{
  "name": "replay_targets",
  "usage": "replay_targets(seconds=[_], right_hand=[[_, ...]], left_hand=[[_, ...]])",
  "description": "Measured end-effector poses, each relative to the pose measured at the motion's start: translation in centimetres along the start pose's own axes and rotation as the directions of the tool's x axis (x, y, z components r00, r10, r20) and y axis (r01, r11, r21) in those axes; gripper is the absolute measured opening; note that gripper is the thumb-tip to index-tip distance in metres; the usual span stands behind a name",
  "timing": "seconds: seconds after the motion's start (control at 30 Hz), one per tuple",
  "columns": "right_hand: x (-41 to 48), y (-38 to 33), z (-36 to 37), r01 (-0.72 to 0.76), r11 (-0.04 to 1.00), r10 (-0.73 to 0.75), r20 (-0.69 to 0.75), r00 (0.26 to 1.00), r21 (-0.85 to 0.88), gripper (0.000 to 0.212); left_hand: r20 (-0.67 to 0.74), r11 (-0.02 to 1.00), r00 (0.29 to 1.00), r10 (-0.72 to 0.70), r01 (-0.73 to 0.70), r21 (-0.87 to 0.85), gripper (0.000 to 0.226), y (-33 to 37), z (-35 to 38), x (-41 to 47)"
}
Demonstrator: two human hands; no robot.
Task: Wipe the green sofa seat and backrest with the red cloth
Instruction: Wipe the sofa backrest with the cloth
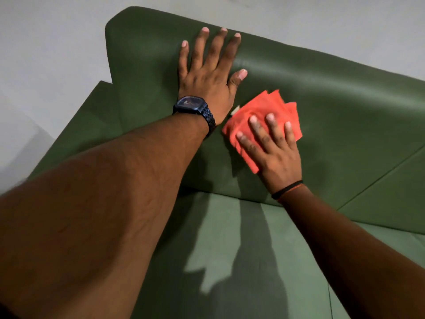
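Observation:
The green sofa fills the view, its backrest (333,107) running across the upper half and its seat (230,245) below. My left hand (211,72) lies flat on the upper backrest, fingers spread, holding nothing, with a dark watch on the wrist. The folded red cloth (273,107) rests against the backrest just right of that wrist. My right hand (273,148) presses flat on the cloth's lower part, its fingers spread over it. Part of the cloth is hidden under this hand.
A pale wall (46,54) stands behind and left of the sofa. The sofa's left arm (87,125) slopes down at the left. A seam (379,176) crosses the backrest at the right. Shadows of my arms fall on the seat.

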State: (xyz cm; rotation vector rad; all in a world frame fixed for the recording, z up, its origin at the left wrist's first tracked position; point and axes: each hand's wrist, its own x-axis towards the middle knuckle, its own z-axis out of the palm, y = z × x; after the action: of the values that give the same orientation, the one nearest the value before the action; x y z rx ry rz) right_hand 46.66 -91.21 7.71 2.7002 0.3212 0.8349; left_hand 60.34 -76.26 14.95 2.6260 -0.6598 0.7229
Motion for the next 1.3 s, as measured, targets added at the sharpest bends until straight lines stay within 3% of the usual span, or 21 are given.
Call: replay_targets(seconds=[0.07,0.23,0.3,0.37,0.43,0.6,0.73,0.8,0.93,1.0,1.17,1.23,1.3], right_hand=[[1.0,-1.3,0.2,-0.059,0.996,0.060,-0.011,0.998,0.063,0.042],[0.3,-0.5,-0.1,0.240,0.970,-0.242,0.060,0.969,0.030,0.034],[0.7,-0.1,-0.3,0.171,0.985,-0.171,0.029,0.985,0.011,0.036],[1.8,-0.9,-0.4,0.011,0.999,-0.009,-0.032,0.999,0.040,0.040],[2.5,-2.0,-0.1,-0.037,0.995,0.041,-0.044,0.998,0.090,0.042],[0.5,-1.0,-0.1,0.223,0.973,-0.227,0.066,0.972,0.058,0.034],[1.2,-1.5,-0.3,-0.001,0.998,0.000,0.011,1.000,0.066,0.041],[1.6,-2.2,0.0,-0.047,0.994,0.047,0.003,0.999,0.104,0.044],[-0.5,-1.0,0.1,0.211,0.976,-0.216,0.107,0.971,0.057,0.035],[-1.4,0.0,-0.1,0.251,0.968,-0.253,0.134,0.958,0.031,0.035],[-0.4,-1.6,-0.2,-0.022,0.999,0.019,0.049,0.999,0.041,0.041],[-0.8,-1.7,-0.3,0.050,0.997,-0.055,0.076,0.996,0.055,0.040],[-1.7,-1.1,-0.4,0.235,0.970,-0.241,0.151,0.959,0.056,0.035]], left_hand=[[-0.004,1.000,1.000,0.004,-0.004,0.004,0.056,0.0,0.0,0.0],[0.005,1.000,1.000,0.007,-0.007,0.005,0.056,0.1,-0.1,0.1],[0.010,1.000,1.000,0.003,-0.003,-0.001,0.057,0.1,-0.2,0.1],[0.012,1.000,1.000,0.003,-0.003,0.002,0.057,0.2,-0.2,0.0],[0.014,1.000,1.000,0.005,-0.005,0.008,0.057,0.1,-0.2,0.0],[0.016,1.000,1.000,0.006,-0.006,0.004,0.056,0.1,-0.2,0.0],[0.018,1.000,1.000,0.009,-0.009,0.000,0.057,0.1,-0.2,0.0],[0.022,1.000,1.000,0.012,-0.012,0.008,0.057,0.0,-0.2,0.0],[0.019,1.000,1.000,0.012,-0.012,0.000,0.057,0.1,-0.2,0.0],[0.016,1.000,1.000,0.011,-0.011,-0.001,0.057,0.1,-0.2,0.0],[0.018,1.000,1.000,0.014,-0.014,0.010,0.056,0.2,-0.1,-0.2],[0.029,1.000,0.999,0.027,-0.027,0.003,0.057,0.7,-0.3,-0.1],[0.044,1.000,0.999,0.024,-0.025,0.014,0.057,0.6,-0.5,-0.1]])
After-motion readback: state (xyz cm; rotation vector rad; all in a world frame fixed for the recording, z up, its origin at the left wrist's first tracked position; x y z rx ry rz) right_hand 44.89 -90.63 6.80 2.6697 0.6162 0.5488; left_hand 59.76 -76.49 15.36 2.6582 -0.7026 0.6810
